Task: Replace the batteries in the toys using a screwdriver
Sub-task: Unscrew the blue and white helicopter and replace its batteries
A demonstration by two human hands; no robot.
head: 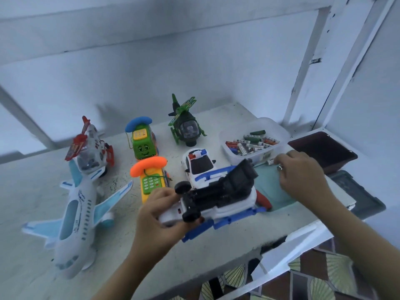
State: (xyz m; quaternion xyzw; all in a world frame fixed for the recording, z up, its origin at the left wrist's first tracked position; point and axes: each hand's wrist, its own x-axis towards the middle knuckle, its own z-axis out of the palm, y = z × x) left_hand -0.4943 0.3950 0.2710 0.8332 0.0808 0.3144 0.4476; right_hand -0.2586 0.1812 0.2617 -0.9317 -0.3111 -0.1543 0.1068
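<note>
Bare left hand (159, 210) on a bare, slender left forearm (121, 263), uncovered from wrist down to the lower frame edge. Bare right hand (303, 176) on a bare right forearm (365, 237), likewise uncovered as far as the lower right corner. On one finger of the right hand, a thin, pale, shiny metal ring (279, 168), seen as a small glinting band close to the knuckle; exact finger not discernible. Knuckles and finger creases faintly visible on both hands; nails too blurred for description. Outlines of both arms slightly soft
</note>
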